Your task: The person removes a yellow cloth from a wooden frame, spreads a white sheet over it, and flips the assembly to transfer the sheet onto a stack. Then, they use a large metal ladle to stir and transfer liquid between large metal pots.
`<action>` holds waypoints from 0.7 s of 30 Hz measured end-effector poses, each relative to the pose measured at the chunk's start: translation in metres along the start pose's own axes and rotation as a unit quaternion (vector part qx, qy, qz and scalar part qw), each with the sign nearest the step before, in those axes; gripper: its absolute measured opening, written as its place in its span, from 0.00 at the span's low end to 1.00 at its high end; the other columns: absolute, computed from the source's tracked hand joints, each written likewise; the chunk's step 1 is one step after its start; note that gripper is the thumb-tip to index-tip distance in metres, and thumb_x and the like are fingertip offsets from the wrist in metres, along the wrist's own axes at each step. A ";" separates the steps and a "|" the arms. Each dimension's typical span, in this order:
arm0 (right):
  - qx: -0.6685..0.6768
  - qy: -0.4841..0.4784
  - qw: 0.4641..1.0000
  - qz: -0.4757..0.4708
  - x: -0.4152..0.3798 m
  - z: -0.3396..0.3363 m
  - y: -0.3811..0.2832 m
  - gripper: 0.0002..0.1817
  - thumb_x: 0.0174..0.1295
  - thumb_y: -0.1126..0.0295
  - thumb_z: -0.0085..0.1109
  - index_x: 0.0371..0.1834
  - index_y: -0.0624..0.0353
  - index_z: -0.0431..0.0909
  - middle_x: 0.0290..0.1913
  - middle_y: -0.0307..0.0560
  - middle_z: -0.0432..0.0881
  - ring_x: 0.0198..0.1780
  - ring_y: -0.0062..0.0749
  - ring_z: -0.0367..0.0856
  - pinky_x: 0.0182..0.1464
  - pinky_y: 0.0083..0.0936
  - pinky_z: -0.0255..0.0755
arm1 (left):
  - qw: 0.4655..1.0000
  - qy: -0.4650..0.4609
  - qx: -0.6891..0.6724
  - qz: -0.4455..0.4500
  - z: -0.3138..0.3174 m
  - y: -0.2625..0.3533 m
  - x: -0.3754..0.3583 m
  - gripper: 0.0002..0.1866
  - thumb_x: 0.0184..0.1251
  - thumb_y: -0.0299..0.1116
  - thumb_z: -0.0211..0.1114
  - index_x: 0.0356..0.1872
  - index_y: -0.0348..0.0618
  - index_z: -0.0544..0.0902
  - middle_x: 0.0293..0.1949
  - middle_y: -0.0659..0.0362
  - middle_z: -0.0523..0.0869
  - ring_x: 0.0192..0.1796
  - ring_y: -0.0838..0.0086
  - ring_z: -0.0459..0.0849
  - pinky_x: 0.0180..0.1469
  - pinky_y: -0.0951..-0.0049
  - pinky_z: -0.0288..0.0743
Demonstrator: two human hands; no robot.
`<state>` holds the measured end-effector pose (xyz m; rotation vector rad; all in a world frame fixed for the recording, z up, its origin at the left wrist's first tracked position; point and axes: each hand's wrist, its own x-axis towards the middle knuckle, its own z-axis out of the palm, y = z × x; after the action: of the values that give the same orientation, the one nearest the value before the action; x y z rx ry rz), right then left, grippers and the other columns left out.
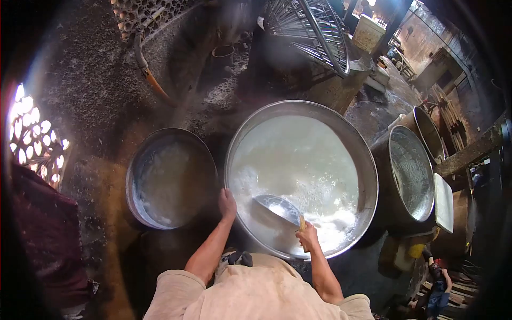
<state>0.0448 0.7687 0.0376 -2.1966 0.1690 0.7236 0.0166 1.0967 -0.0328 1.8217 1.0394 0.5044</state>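
Observation:
In front of me a large round metal pot [370,200] holds cloudy white liquid [290,144], with bright foam toward its lower right. My right hand [306,237] is closed around the short wooden handle of a wide, round scoop [285,209]. The scoop's grey bowl lies at the liquid's surface, partly under it. At the pot's left rim is my left hand [228,204], its fingers closed on the edge. A smaller metal pot [129,186] with murky liquid stands just left of that hand.
To the right stand a tall metal pot [381,176] and another metal vessel [426,125] behind it. A white slab [444,204] leans beside them. A large wire basket [309,32] sits at the back. Another person [440,285] is at the far lower right.

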 end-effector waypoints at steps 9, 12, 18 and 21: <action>0.070 -0.045 0.996 -0.017 -0.039 -0.033 -0.084 0.36 0.41 0.82 0.62 0.59 0.70 0.64 0.29 0.52 0.78 0.19 0.28 0.77 0.17 0.26 0.74 | 0.998 0.046 -0.019 0.039 -0.006 0.026 -0.016 0.20 0.71 0.42 0.44 0.39 0.32 0.74 0.39 0.40 0.77 0.45 0.44 0.73 0.49 0.53 0.65; -0.055 -0.048 0.996 -0.060 -0.028 -0.063 -0.158 0.35 0.41 0.80 0.65 0.58 0.69 0.65 0.25 0.46 0.78 0.19 0.26 0.77 0.17 0.26 0.73 | 0.995 0.039 -0.035 0.086 0.000 0.012 -0.013 0.16 0.71 0.39 0.45 0.34 0.35 0.72 0.34 0.42 0.75 0.41 0.44 0.72 0.43 0.51 0.63; -0.252 0.156 0.909 -0.291 0.079 -0.017 -0.211 0.26 0.44 0.76 0.56 0.52 0.60 0.72 0.38 0.62 0.80 0.40 0.52 0.81 0.43 0.39 0.75 | 0.995 0.067 -0.006 0.078 -0.005 0.031 -0.017 0.15 0.70 0.38 0.45 0.36 0.34 0.72 0.35 0.42 0.76 0.42 0.46 0.74 0.44 0.52 0.65; -0.303 0.102 0.926 -0.203 0.119 0.004 -0.206 0.23 0.44 0.72 0.59 0.47 0.62 0.73 0.42 0.60 0.80 0.45 0.55 0.79 0.47 0.43 0.73 | 0.994 0.077 0.016 0.075 -0.004 0.030 -0.016 0.15 0.70 0.38 0.46 0.37 0.34 0.72 0.35 0.42 0.76 0.42 0.47 0.74 0.44 0.52 0.65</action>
<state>0.2122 0.9231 0.1051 -2.7663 -0.4582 0.3287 0.0181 1.0795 -0.0027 1.9223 1.0237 0.7322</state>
